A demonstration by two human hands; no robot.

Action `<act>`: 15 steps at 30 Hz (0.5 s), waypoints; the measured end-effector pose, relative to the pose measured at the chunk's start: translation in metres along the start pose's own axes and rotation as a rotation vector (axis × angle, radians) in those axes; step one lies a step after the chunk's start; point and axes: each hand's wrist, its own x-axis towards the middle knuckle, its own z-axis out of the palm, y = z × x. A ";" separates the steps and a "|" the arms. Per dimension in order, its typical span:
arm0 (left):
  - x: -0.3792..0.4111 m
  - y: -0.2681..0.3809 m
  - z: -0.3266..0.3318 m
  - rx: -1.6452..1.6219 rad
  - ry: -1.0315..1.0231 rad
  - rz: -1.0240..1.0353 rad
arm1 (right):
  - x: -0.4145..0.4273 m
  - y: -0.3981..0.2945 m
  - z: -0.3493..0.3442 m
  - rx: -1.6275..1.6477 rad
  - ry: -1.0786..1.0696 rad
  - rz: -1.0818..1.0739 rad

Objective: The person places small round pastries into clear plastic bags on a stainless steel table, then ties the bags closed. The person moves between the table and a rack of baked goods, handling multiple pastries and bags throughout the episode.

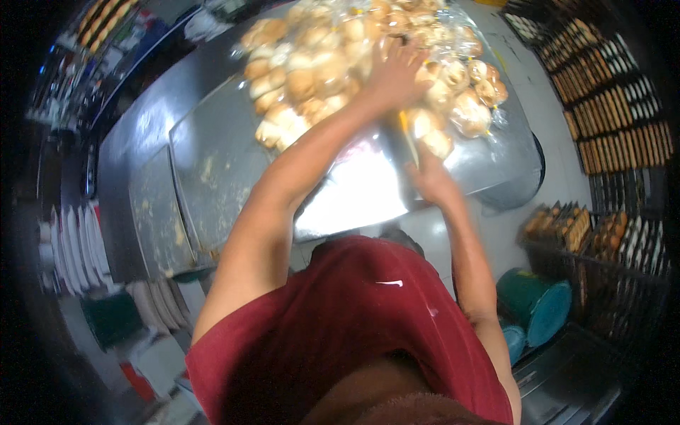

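My left hand (398, 74) reaches forward with its fingers spread over clear plastic bags of bread rolls (319, 69) heaped on a metal-topped table (457, 170). It looks to be touching the bags, though blur hides the exact contact. Lower and to the right, my right hand (433, 178) has its fingers around the near end of a narrow yellow-edged object (406, 133), too blurred to name. Just past that hand lies a bag of rolls (429, 133). Another bag (472, 112), tied with yellow, sits at the heap's right side.
Stained metal sheets (212, 164) cover the table's left part. Racks of bread trays (616, 106) stand along the right, with more loaded trays (558, 226) below. A green drum (523, 295) is on the floor at right. White stacked items (79, 249) stand at left.
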 end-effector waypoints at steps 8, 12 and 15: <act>-0.004 0.053 -0.177 -1.340 -0.066 0.326 | 0.009 0.019 0.018 0.055 0.036 -0.003; -0.079 0.149 -0.280 -1.893 0.357 0.369 | 0.009 0.002 0.012 0.198 -0.004 0.031; -0.106 0.167 -0.318 -2.060 0.169 0.336 | 0.009 0.011 0.007 0.184 -0.032 0.036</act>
